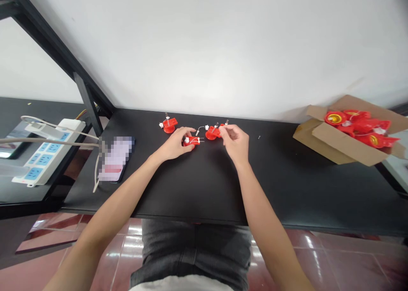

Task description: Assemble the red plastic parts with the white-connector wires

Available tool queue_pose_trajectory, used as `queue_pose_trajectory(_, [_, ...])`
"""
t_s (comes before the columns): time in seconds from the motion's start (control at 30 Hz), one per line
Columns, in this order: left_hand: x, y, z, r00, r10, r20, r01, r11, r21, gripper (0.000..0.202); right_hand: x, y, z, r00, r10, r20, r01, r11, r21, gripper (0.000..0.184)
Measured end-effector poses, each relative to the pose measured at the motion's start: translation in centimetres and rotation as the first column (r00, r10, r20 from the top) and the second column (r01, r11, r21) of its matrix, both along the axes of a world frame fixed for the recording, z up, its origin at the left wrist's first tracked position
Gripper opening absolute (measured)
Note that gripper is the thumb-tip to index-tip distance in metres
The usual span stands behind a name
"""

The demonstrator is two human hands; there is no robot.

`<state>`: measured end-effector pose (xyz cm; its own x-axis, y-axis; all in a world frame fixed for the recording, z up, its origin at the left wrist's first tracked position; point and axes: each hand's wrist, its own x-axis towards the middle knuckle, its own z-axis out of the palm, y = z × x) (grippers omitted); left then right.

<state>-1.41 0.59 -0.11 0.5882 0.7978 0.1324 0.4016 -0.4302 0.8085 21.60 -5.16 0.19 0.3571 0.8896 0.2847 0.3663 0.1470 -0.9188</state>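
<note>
My left hand [176, 145] is closed round a small red plastic piece [194, 141] with white wiring and two thin metal prongs pointing right. To the right, my right hand [236, 141] has thumb and forefinger pinched together beside another red piece [213, 132]; whatever is between its fingertips, if anything, is too small to tell. Part of a further red piece [224, 128] shows behind those fingertips. A white wire with small connectors [202, 129] lies between the hands. Beyond my left hand stands a red piece on a round base [169, 125], with a white connector at its side.
On the right, an open cardboard box [334, 144] holds several red and gold parts. A phone [116, 159] with a cable lies at the left of the black table [197, 189]. Farther left is a white power strip [51, 148]. A tiny dark piece [259, 137] lies right of my right hand.
</note>
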Motion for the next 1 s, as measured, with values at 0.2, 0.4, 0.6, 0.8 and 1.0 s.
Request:
queue_pose_trajectory(0.2, [0.1,-0.3,0.4,0.995,-0.027,-0.092,0.031,0.998,0.05,0.041,0.7,0.5,-0.9,0.998,-0.008,0.067,0.011,0.999,-0.047,0.034])
queue_pose_trajectory(0.4, [0.4,-0.2,0.3,0.976,0.185,-0.116,-0.172,0.979,0.111,0.027,0.3,0.5,-1.5,0.982,0.149,0.112,-0.132,0.98,-0.15,0.05])
queue_pose_trajectory(0.6, [0.5,-0.2,0.4,0.915,0.384,-0.123,-0.373,0.922,0.099,0.033,0.2,0.5,-1.1,0.982,0.128,0.14,-0.112,0.987,-0.116,0.035])
queue_pose_trajectory(0.8, [0.5,0.0,0.2,0.915,0.392,-0.098,-0.381,0.917,0.118,0.032,-0.1,0.1,-0.4,0.986,0.16,0.038,-0.154,0.979,-0.132,0.034])
queue_pose_trajectory(1.0, [0.4,0.3,-0.2,0.924,0.377,-0.068,-0.367,0.922,0.126,0.028,-0.6,-0.2,-0.1,0.971,0.235,0.04,-0.226,0.962,-0.153,0.029])
